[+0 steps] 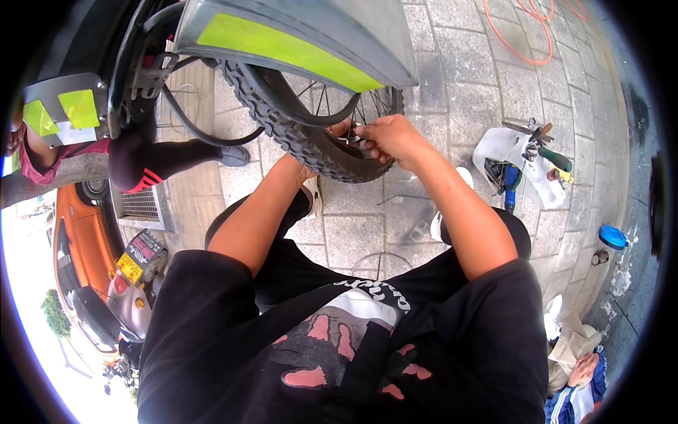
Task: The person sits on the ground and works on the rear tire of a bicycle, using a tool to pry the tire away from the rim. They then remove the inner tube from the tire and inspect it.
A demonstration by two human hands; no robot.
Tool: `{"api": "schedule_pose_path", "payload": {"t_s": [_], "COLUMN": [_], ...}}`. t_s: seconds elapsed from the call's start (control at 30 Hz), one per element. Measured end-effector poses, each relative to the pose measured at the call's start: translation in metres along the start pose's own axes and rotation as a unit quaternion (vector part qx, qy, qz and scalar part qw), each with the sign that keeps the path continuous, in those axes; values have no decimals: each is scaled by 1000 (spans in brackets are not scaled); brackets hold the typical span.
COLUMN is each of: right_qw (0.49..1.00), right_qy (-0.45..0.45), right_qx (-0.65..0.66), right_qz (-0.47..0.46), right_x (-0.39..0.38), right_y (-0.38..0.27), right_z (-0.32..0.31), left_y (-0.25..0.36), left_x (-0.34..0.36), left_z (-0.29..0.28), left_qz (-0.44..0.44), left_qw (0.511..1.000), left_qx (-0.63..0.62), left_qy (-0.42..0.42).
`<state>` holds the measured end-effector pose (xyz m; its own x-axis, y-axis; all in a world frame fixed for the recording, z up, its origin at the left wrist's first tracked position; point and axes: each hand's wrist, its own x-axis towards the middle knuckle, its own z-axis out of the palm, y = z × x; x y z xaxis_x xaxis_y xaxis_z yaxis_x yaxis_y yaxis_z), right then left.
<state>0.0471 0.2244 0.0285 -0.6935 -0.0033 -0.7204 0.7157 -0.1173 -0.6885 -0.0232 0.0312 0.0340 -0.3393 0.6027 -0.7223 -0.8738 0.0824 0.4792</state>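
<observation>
Right fingers (378,134) pinch a small part (354,133), left hand (340,128) half hidden by tire (265,106), grip unclear, tools (555,159) nearby.

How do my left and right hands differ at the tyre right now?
Visibility: the left hand is mostly hidden behind the tyre; the right hand is largely in view.
Position: the left hand sits left of the right hand.
Pose: the right hand's fingers are bent; the left hand's full grip can't be seen.
Shared: both are bare and at the tyre.
</observation>
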Motion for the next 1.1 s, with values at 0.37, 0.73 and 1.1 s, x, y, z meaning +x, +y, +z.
{"api": "schedule_pose_path", "payload": {"t_s": [0.37, 0.73, 1.1], "right_qw": [995, 995, 975], "right_qy": [-14, -29, 52], "right_qx": [-102, 33, -215], "right_qz": [16, 84, -21], "right_x": [-6, -6, -4], "right_y": [-14, -7, 3], "right_z": [3, 0, -1], "left_y": [-14, -2, -3], "left_x": [13, 15, 19], "left_z": [-18, -6, 14], "left_qz": [55, 48, 95], "left_qw": [997, 980, 882], "left_qx": [59, 191, 424], "left_qy": [-19, 43, 181]}}
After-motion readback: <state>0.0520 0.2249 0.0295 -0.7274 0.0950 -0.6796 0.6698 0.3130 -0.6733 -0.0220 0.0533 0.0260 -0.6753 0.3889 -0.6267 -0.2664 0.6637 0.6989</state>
